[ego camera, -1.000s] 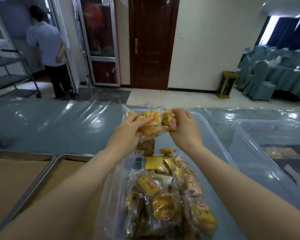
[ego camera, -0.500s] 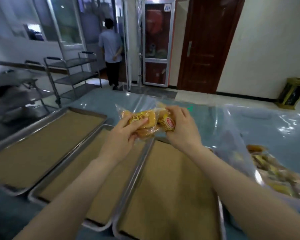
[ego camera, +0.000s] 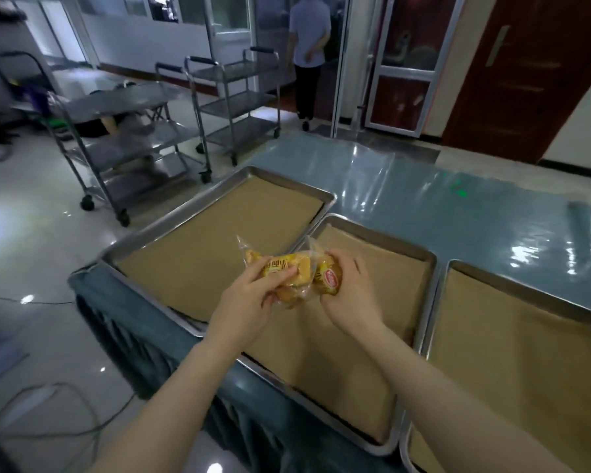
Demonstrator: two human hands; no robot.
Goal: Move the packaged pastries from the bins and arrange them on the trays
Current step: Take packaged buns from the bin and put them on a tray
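Note:
Both hands hold a bunch of yellow packaged pastries [ego camera: 287, 271] in clear wrappers above the gap between the left tray [ego camera: 171, 233] and the middle tray [ego camera: 382, 233]. My left hand [ego camera: 249, 302] grips the packets from the left, thumb on top. My right hand [ego camera: 352, 295] grips a packet with a red round label from the right. Three metal trays lined with brown paper lie side by side on the table; the right tray [ego camera: 512, 278] runs out of view. No pastry lies on any tray. The bins are out of view.
The table [ego camera: 458, 206] is covered in shiny teal plastic sheeting. Two steel carts [ego camera: 144, 131] stand on the floor to the left. A person [ego camera: 309, 46] stands in a doorway at the back. Cables [ego camera: 48, 404] lie on the floor at lower left.
My view has swung left from the bin to the trays. Both hands carried the packets along and now hold them lower, over the left and middle trays.

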